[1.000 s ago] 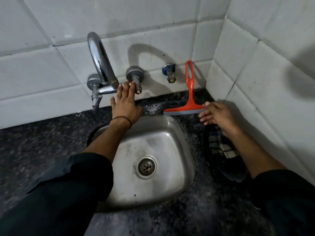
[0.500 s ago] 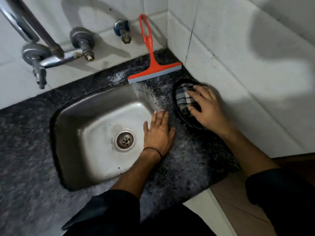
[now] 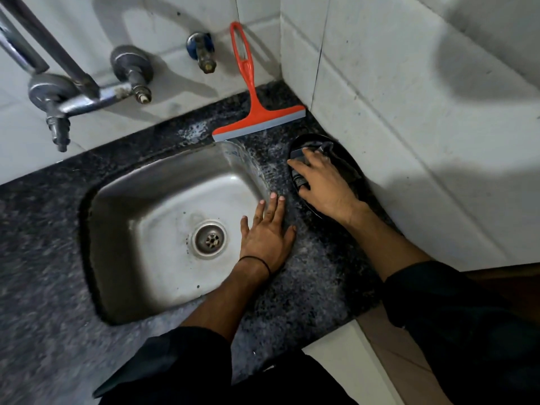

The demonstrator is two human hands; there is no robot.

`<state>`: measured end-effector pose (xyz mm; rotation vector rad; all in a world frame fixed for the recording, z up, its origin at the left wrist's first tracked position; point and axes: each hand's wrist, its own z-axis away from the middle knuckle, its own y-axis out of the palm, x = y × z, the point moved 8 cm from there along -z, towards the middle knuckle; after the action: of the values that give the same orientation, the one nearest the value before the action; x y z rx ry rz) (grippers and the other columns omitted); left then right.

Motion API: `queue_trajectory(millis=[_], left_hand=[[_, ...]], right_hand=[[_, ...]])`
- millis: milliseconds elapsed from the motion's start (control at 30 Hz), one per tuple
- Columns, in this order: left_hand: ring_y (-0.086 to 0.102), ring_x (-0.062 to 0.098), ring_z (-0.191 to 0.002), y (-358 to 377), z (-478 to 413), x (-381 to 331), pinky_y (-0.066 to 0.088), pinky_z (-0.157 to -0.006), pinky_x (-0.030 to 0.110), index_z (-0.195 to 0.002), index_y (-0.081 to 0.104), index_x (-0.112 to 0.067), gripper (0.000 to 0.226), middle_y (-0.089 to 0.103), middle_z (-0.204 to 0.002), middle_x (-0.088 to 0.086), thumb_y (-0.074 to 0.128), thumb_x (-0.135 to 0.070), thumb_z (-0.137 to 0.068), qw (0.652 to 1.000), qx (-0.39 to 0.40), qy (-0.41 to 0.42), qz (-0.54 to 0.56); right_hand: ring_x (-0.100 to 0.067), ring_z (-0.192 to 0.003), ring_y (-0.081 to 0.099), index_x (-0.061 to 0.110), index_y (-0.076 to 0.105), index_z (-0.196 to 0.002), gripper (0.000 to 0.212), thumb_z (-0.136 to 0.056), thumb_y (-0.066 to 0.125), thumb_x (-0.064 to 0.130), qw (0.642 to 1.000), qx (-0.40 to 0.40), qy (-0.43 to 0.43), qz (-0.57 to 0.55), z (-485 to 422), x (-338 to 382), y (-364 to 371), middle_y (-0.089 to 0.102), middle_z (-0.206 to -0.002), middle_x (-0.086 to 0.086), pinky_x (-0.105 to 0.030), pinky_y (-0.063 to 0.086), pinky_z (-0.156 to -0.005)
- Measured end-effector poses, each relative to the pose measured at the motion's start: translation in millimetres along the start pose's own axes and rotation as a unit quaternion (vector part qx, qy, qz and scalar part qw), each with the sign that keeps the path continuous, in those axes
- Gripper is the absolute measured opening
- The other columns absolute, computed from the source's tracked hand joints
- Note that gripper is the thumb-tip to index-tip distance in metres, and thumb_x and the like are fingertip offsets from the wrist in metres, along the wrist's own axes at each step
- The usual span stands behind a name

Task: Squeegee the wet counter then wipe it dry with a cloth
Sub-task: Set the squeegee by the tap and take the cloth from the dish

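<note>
A red squeegee [image 3: 253,112] leans on the back wall tiles, its grey blade on the dark speckled counter [image 3: 315,276] behind the sink. A dark checked cloth [image 3: 336,159] lies in a black oval dish [image 3: 309,141] by the right wall. My right hand [image 3: 324,185] reaches into the dish, fingers curled around the cloth. My left hand [image 3: 267,232] lies flat with straight fingers on the counter at the sink's right rim. Water glistens on the counter between sink and dish.
A steel sink [image 3: 122,206] with a round drain [image 3: 209,239] is set into the counter. A chrome tap [image 3: 70,92] and a small blue valve [image 3: 201,51] stick out of the back wall. White tiled walls meet at the right corner. The counter's front edge drops to a tiled floor [image 3: 350,372].
My left hand left the tap and came down flat beside the sink. My right hand moved from the squeegee's blade to the dish and closed on the cloth. The view shifted right.
</note>
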<state>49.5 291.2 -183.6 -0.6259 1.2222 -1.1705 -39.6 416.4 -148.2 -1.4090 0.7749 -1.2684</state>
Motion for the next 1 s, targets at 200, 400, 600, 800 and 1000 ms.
queue_trajectory(millis=[200, 400, 600, 800, 1000], left_hand=[[0.002, 0.018, -0.152, -1.0, 0.1, 2.9, 0.007, -0.119, 0.055, -0.156, 0.002, -0.033, 0.070, -0.005, -0.164, -0.013, 0.038, -0.048, -0.099, 0.999, 0.043, 0.008, 0.022], [0.022, 0.022, -0.148, -36.6, 0.4, 17.2, 0.025, -0.116, 0.044, -0.151, 0.032, -0.025, 0.057, 0.026, -0.160, 0.000, 0.048, -0.036, -0.098, 0.999, 0.004, 0.026, 0.040], [0.066, 0.023, -0.105, -78.7, 38.6, 91.2, 0.051, -0.091, 0.033, -0.115, 0.070, -0.019, 0.026, 0.071, -0.116, 0.003, 0.056, -0.030, -0.095, 0.981, -0.062, -0.056, 0.173], [0.066, 0.018, -0.102, -111.8, 109.5, 174.0, 0.045, -0.082, 0.024, -0.106, 0.073, -0.011, 0.021, 0.073, -0.108, 0.003, 0.058, -0.019, -0.095, 0.948, -0.170, -0.111, 0.244], [0.066, 0.014, -0.097, -135.0, 225.0, 254.2, 0.044, -0.078, 0.021, -0.109, 0.074, -0.015, 0.023, 0.074, -0.105, 0.000, 0.056, -0.021, -0.096, 0.913, -0.261, -0.163, 0.267]], right_hand=[[-0.024, -0.146, 0.027, 0.022, 0.046, -0.146, 0.063, -0.087, 0.058, 0.001, 0.999, -0.012, -0.003, -0.042, 5.4, -8.6, -11.8, 0.027, -0.160, -0.003, -0.033, 0.026, -0.116], [-0.023, -0.135, 0.048, 0.019, 0.065, -0.129, 0.054, -0.081, 0.060, -0.005, 0.996, -0.038, 0.016, -0.079, 0.8, -15.4, -23.2, 0.049, -0.148, -0.003, -0.032, 0.035, -0.115], [-0.019, -0.116, 0.062, 0.012, 0.073, -0.115, 0.046, -0.075, 0.064, -0.008, 0.967, -0.177, 0.015, -0.183, 21.1, 9.7, -73.6, 0.069, -0.123, -0.003, -0.035, 0.046, -0.106], [-0.002, -0.097, 0.068, 0.016, 0.077, -0.109, 0.048, -0.071, 0.062, -0.008, 0.914, -0.113, -0.041, -0.387, 33.7, 119.6, -66.0, 0.075, -0.105, 0.006, -0.018, 0.050, -0.093], [-0.012, -0.093, 0.068, 0.016, 0.074, -0.113, 0.044, -0.081, 0.057, -0.010, 0.836, 0.074, -0.037, -0.543, 57.5, 274.3, -1.0, 0.074, -0.106, -0.002, -0.023, 0.053, -0.080]])
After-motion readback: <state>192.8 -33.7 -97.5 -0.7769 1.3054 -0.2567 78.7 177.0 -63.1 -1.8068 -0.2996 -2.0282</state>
